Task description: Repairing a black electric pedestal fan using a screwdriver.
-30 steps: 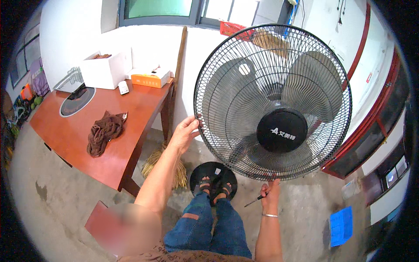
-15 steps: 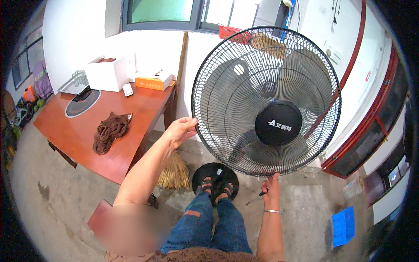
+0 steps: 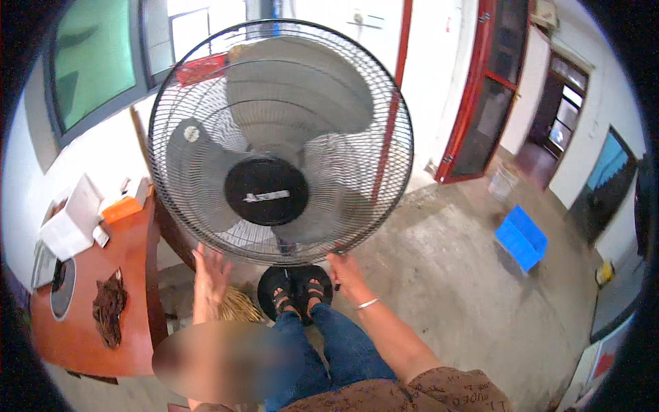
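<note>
A black pedestal fan (image 3: 266, 191), its wire grille round the blades, stands before me and fills the upper middle. My sandalled feet rest on its round black base (image 3: 270, 302). Just below the grille's lower left rim is my left hand (image 3: 211, 278), fingers spread, holding nothing. My right hand (image 3: 348, 276) is closed at the lower right rim, fingertips against or very near the wire. A small dark bit at its fingers fits the screwdriver seen there earlier; most of that is hidden.
At left stands a red-brown table (image 3: 130, 275) with a brown cloth (image 3: 110, 309), a white box (image 3: 68, 230) and an orange box (image 3: 125, 202). A straw broom (image 3: 239, 305) lies by it. On the floor at right sit a blue crate (image 3: 522, 239) and a pale bucket (image 3: 504, 182).
My view has turned right, so the fan appears further left. My left hand has left the grille's left side and opened below it. My right hand stays by the lower rim.
</note>
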`<state>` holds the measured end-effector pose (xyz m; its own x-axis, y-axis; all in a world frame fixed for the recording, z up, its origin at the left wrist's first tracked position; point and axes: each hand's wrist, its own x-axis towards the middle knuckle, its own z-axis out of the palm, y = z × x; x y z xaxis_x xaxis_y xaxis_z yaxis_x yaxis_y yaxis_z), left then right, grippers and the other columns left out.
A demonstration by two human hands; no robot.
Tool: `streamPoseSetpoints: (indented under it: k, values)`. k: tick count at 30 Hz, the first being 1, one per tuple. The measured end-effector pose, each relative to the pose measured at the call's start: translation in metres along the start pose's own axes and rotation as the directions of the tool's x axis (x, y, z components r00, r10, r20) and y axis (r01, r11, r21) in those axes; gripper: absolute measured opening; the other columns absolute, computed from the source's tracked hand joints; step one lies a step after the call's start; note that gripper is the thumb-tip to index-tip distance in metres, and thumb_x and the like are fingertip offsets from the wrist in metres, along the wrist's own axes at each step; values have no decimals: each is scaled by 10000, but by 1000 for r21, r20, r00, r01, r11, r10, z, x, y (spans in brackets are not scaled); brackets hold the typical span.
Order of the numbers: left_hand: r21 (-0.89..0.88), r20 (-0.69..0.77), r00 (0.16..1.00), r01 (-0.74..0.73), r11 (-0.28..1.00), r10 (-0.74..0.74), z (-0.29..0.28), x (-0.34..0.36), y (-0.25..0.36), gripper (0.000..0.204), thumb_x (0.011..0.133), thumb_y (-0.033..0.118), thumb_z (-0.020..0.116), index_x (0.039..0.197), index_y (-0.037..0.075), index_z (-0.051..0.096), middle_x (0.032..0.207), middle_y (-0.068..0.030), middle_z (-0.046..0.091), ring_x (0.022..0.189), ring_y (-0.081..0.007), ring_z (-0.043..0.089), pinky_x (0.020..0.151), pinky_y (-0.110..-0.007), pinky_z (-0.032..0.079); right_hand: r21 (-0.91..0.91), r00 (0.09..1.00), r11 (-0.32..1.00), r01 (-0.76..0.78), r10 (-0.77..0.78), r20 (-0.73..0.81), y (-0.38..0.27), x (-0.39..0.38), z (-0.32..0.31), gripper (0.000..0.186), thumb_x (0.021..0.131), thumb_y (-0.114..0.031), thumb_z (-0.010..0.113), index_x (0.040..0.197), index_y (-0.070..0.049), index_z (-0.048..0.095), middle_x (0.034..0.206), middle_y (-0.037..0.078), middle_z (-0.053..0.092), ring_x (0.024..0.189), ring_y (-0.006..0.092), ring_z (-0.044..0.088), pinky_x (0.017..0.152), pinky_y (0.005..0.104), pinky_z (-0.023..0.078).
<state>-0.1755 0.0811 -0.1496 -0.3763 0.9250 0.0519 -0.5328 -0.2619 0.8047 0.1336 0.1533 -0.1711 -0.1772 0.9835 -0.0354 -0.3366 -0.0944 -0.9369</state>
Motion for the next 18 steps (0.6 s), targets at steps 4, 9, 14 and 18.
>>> streamPoseSetpoints:
  k: [4,9,14,18]
  values:
    - [-80,56,975,218,973,-214,25,-28,-93,971,808,710,445,1499,239,-50,1561,-149,72,1427,-330,136,1114,-534,188,61,996,994,91,-91,12,-10,-7,18,472,813,-323,729,1092,-81,435,691,-23,476,454,61,397,370,207,282]
    - [-342,221,953,275,898,-208,85,-28,-132,1060,747,751,490,1500,184,5,1552,-143,93,1424,-338,121,1135,-519,163,51,998,997,57,-57,-16,-15,-13,19,497,805,-311,739,1101,-53,435,743,-8,509,452,59,401,355,211,277]
    - [-507,111,970,241,828,-215,107,-23,-124,1066,738,773,483,1492,132,85,1526,-153,145,1413,-338,139,1153,-518,115,-86,983,990,-113,124,136,-14,-15,6,545,843,-269,698,1247,-20,430,944,57,608,520,104,545,351,203,336]
    - [-547,134,963,268,793,-232,95,-16,-128,1053,764,754,484,1486,102,82,1513,-155,169,1410,-358,143,1148,-531,129,-75,998,995,66,-64,29,-25,-15,-30,525,875,-192,656,1326,-20,449,1125,86,618,563,109,570,433,221,417]
